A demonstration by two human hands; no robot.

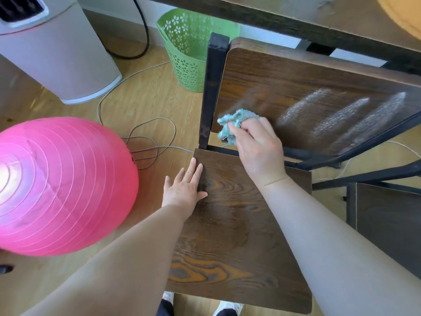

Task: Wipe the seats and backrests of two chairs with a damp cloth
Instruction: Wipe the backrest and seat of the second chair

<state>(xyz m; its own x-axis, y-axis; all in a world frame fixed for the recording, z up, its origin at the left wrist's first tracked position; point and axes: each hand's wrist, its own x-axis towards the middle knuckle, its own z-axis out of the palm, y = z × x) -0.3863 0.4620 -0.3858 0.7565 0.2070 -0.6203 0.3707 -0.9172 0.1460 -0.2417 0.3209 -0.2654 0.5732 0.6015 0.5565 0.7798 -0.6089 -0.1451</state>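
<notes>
A dark wood-grain chair stands below me, its seat point(239, 224) in the middle and its backrest point(307, 87) beyond, held in a black metal frame. Wet streaks shine on the right half of the backrest. My right hand point(257, 147) grips a bunched teal cloth point(232, 124) against the lower left of the backrest. Flat on the seat's left edge lies my left hand point(184, 190), fingers spread, holding nothing. A second chair's dark seat point(387, 220) shows at the right edge.
A large pink exercise ball point(59, 185) sits on the floor to the left. A green perforated basket point(189, 49), a white appliance point(57, 49) and grey cables point(148, 142) lie behind. A dark table edge point(296, 21) runs above the backrest.
</notes>
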